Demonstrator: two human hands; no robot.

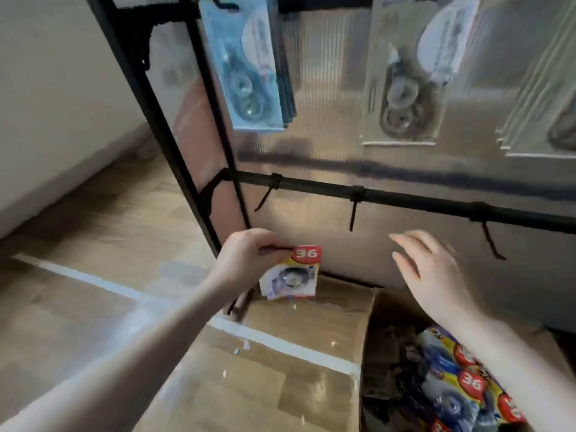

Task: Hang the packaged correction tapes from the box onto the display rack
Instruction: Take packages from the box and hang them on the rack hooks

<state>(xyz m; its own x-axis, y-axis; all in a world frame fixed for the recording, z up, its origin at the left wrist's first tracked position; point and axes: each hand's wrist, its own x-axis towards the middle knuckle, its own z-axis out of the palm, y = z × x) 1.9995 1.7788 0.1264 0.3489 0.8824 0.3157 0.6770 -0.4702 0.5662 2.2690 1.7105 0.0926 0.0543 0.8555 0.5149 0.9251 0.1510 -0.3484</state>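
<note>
- Display rack: black metal frame with a ribbed translucent back panel, standing on the floor; a horizontal bar crosses it low down.
- Floor: wood-look boards, crossed by a pale strip of tape.
- Box: brown cardboard, open, at the foot of the rack, its flap folded out toward the left.
- Packaged correction tapes in the box: a heap of yellow, blue and red cards at the lower right, several showing a red "36" badge.
- Hanging packs, upper row: a blue-backed stack at the left, a clear-fronted pack in the middle, more clear packs at the right edge, cut off by the frame.
- Left hand: fingers curled, pinching the top edge of one pack, just below the low bar and near the rack's left upright.
- Right hand: blurred, fingers spread and straight, holding nothing, in front of the panel above the box.
- Held correction tape pack: yellow card with red "36" corner, hanging upright from the left hand, above the box flap.
- Three black hooks hang along the low bar, bare.
</note>
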